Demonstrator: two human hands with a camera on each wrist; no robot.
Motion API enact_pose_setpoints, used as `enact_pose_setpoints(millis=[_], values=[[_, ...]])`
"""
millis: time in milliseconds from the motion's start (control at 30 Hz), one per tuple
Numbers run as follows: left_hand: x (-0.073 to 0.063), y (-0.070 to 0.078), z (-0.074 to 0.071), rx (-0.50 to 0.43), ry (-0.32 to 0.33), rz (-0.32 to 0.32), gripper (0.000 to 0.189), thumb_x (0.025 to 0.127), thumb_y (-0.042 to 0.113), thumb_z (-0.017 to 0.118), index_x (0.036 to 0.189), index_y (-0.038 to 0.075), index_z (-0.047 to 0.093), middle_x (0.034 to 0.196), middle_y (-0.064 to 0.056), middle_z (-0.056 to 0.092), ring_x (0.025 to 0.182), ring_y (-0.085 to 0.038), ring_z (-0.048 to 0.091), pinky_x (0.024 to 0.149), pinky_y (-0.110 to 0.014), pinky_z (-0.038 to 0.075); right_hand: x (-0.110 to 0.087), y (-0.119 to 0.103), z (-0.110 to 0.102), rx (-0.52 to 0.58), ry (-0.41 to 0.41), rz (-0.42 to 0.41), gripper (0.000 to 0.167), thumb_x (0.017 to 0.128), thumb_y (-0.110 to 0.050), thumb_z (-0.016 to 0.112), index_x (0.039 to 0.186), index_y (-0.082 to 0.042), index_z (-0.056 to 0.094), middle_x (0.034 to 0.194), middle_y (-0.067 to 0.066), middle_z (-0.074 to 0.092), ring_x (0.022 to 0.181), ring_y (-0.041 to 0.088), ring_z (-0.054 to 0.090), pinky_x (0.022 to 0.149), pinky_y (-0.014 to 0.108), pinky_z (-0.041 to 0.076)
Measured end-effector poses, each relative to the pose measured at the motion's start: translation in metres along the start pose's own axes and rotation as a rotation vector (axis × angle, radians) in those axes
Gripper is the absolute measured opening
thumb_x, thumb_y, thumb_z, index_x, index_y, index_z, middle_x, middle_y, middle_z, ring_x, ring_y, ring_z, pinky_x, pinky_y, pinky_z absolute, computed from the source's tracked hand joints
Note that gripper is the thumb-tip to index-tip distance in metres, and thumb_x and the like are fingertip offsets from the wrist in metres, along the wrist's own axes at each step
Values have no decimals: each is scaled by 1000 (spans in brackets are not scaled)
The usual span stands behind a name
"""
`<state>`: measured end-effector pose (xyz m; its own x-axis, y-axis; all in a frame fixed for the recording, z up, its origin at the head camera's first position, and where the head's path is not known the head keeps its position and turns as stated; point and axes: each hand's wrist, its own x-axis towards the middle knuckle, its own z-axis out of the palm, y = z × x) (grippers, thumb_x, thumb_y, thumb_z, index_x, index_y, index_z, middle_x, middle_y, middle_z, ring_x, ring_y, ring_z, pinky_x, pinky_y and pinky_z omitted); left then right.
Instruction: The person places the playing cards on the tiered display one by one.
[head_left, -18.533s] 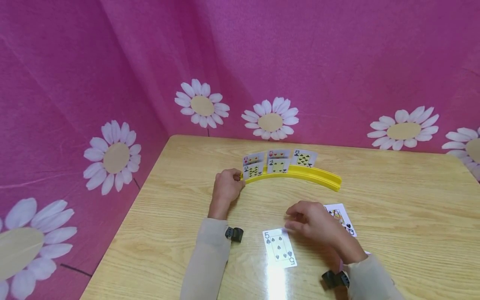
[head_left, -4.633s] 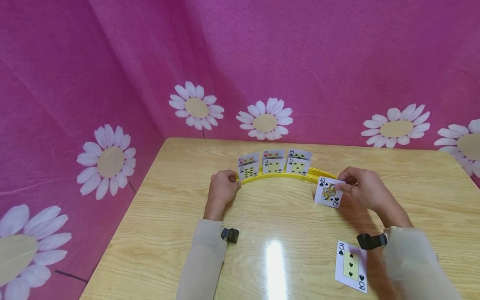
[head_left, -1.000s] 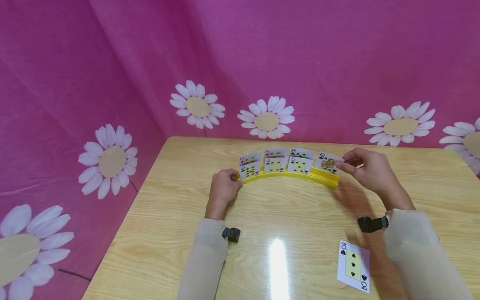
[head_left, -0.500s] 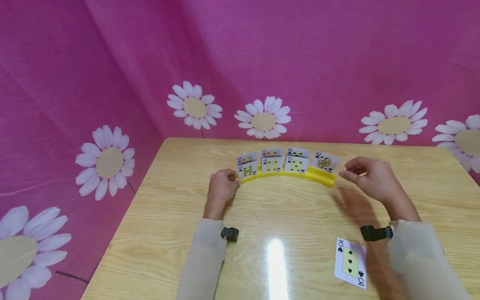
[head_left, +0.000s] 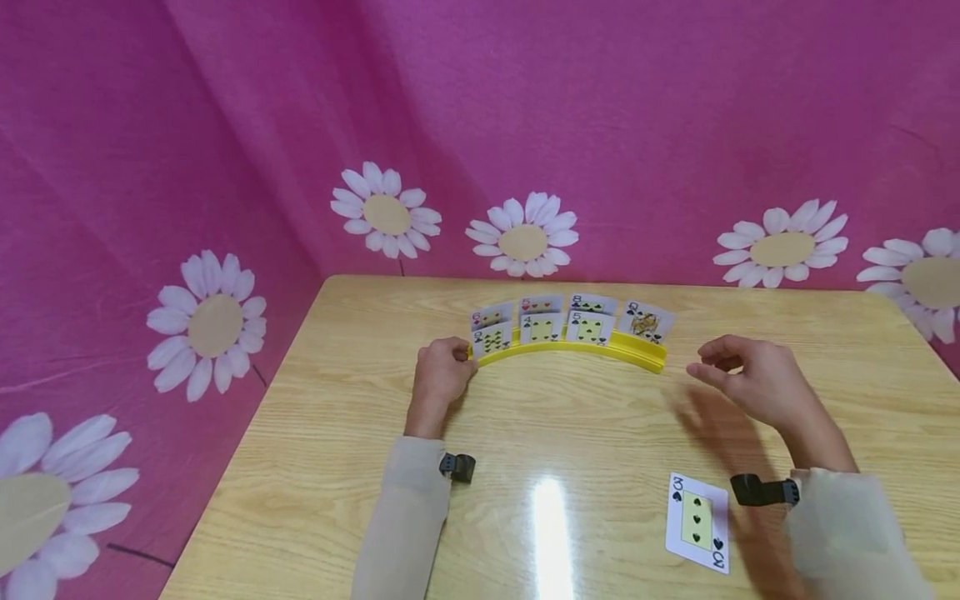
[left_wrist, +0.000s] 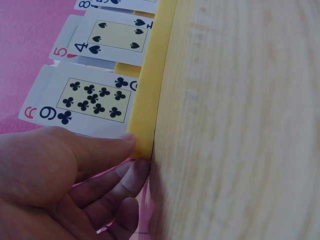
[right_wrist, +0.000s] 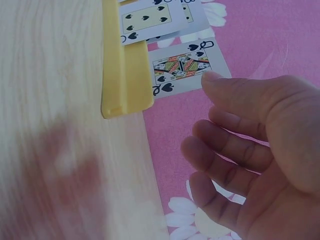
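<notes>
A curved yellow card holder (head_left: 647, 355) stands on the table with playing cards upright in two rows. At its left end my left hand (head_left: 439, 377) pinches it, thumb in front; the nine of clubs (left_wrist: 92, 100) is just beside that thumb in the left wrist view. The four of spades (head_left: 541, 328) and five of spades (head_left: 590, 328) also stand in the front row. Rightmost in the back row is the queen of spades (head_left: 645, 322). My right hand (head_left: 763, 383) hovers right of the holder, fingers loosely bent, holding nothing. Nearer me, a three of spades (head_left: 697, 522) lies face up.
The wooden table (head_left: 337, 467) reaches back to a pink cloth (head_left: 637, 125) printed with white daisies. Light glares off the tabletop (head_left: 552, 542) at the front middle. Black cameras sit on both wrists.
The queen of spades has gone from the table into the holder's back row, and the five of spades into the front. My right hand has let go of the queen and drawn back rightward.
</notes>
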<state>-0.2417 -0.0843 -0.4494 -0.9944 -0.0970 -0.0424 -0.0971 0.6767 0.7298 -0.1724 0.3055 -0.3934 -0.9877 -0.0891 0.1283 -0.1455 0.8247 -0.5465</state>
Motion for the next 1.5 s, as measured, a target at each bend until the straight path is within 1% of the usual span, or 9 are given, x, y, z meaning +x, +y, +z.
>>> enact_pose_setpoints(millis=[200,333,433,533,733,867,1067,1300,1500], values=[[0,-2,2,5,-5,-13,31,89,9,76,119,4,72,101,-8,70,93,-20,61,83,-37,51,-11,-1,5,5,-66,60,41,90,-31,77,112,3,68,98,12,69,90,32,61,69,35,50],[0,-3,2,3,-4,-8,31,89,9,76,119,4,72,100,-8,70,93,-20,62,83,-36,51,-18,-2,7,-17,-61,42,39,89,-29,78,111,3,69,96,12,70,89,32,63,71,39,49],[0,-3,0,4,-5,0,31,89,9,76,119,4,72,99,-8,70,92,-20,62,82,-36,51,-22,-2,8,-26,-57,28,37,89,-26,77,110,3,70,94,11,70,88,31,64,71,38,50],[0,-2,-1,0,-4,2,31,88,9,76,118,3,72,99,-8,70,92,-21,62,82,-37,51,-26,-4,9,-25,-77,44,37,90,-26,77,112,3,69,96,11,69,89,31,62,71,38,50],[0,0,-1,-3,8,17,30,88,8,77,117,3,73,98,-8,71,92,-21,63,82,-37,52,-36,-4,15,-30,-107,66,40,90,-29,77,113,3,69,97,10,69,90,31,61,75,43,49],[1,0,0,8,16,30,29,87,8,78,116,2,73,97,-8,72,91,-20,65,81,-36,53,-45,-2,19,-37,-112,74,41,90,-32,77,112,2,70,94,8,69,88,29,62,73,41,49],[0,0,0,13,8,24,29,88,9,77,117,3,73,97,-8,72,90,-19,65,79,-35,53,-56,0,24,-22,-109,60,35,90,-27,77,108,2,71,91,4,69,85,25,62,70,37,49],[0,1,0,9,10,15,29,89,9,77,117,3,73,98,-8,72,91,-20,66,80,-36,53,-64,2,28,-23,-133,104,41,90,-32,77,111,3,70,92,5,68,85,25,61,69,38,49],[-1,2,0,3,5,4,29,89,9,77,117,3,73,98,-8,72,91,-20,65,80,-36,53,-71,2,31,-15,-145,148,42,88,-29,79,111,4,69,90,3,67,83,23,59,65,33,48]])
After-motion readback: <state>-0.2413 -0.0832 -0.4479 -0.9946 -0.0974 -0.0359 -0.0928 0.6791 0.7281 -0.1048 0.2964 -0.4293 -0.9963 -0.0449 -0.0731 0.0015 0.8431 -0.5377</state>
